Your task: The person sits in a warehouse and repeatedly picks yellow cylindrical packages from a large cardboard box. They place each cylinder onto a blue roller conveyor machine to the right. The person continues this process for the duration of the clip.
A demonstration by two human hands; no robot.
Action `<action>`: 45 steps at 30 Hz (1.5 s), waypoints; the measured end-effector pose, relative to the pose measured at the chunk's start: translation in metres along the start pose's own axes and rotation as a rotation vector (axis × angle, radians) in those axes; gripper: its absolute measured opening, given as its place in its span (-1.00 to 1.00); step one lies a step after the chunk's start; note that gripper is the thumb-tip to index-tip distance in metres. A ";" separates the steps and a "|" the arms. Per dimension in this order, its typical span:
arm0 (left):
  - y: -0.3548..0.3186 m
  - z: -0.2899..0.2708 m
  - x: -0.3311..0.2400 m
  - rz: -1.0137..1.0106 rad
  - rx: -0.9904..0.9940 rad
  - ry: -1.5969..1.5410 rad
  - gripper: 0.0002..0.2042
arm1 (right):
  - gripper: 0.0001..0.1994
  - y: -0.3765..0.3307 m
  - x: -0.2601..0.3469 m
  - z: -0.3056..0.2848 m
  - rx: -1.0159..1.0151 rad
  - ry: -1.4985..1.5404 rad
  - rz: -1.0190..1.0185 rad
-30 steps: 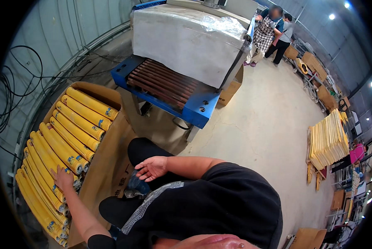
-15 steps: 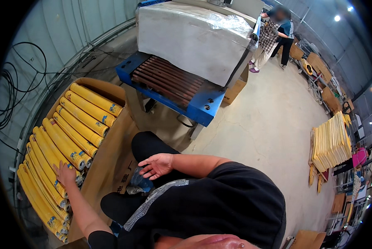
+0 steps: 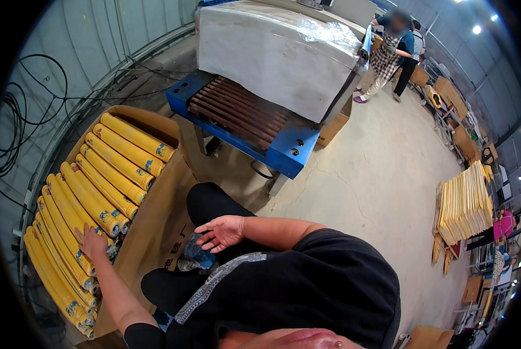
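Note:
My left hand [image 3: 93, 242] rests with its fingers spread on the yellow tubes [image 3: 77, 200] packed in a cardboard box [image 3: 150, 227]. The tubes are long and cylindrical, wrapped in printed yellow film, and lie side by side in a slanting row. Some of their round silvery ends show near the box's inner wall. My right hand [image 3: 222, 232] is held out above my lap, palm up, fingers loosely apart, with nothing in it. Below it is a crumpled clear-and-blue plastic item [image 3: 197, 254], partly hidden.
Ahead stands a blue-framed machine [image 3: 283, 156] with a roller bed [image 3: 237, 110] and a pale cover [image 3: 266, 61]. Black cables [image 3: 22, 122] hang along the left wall. Two people [image 3: 391, 55] stand beyond the machine. A stack of yellow sheets [image 3: 464, 203] is to the right.
My view has shifted slightly. Both hands keep nearly the same place and pose. The people at the back have changed stance a little.

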State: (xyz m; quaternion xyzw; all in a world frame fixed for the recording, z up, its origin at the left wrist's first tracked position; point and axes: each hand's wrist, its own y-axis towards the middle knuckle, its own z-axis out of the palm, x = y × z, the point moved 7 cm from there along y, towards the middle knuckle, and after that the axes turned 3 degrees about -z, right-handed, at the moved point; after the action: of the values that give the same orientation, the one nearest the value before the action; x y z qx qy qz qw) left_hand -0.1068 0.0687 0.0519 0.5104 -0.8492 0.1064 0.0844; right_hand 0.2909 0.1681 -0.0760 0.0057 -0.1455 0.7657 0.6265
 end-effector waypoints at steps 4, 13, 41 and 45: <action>0.007 0.009 0.003 -0.007 -0.001 -0.010 -0.50 | -0.65 -0.001 -0.001 0.001 -0.049 -0.020 -0.019; -0.006 -0.007 -0.006 -0.012 0.003 0.001 -0.50 | -0.65 0.001 0.006 -0.009 -0.070 -0.007 -0.030; -0.004 -0.003 -0.003 0.005 -0.043 -0.025 -0.51 | -0.54 -0.052 0.120 -0.040 -0.215 0.056 -0.663; -0.012 -0.007 -0.001 0.000 -0.048 -0.035 -0.51 | -0.18 -0.096 0.185 -0.031 -0.481 0.151 -1.034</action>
State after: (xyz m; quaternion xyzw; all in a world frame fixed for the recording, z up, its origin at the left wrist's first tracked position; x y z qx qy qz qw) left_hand -0.0959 0.0661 0.0592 0.5100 -0.8528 0.0769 0.0821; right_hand 0.3492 0.3689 -0.0493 -0.1212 -0.2488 0.3034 0.9118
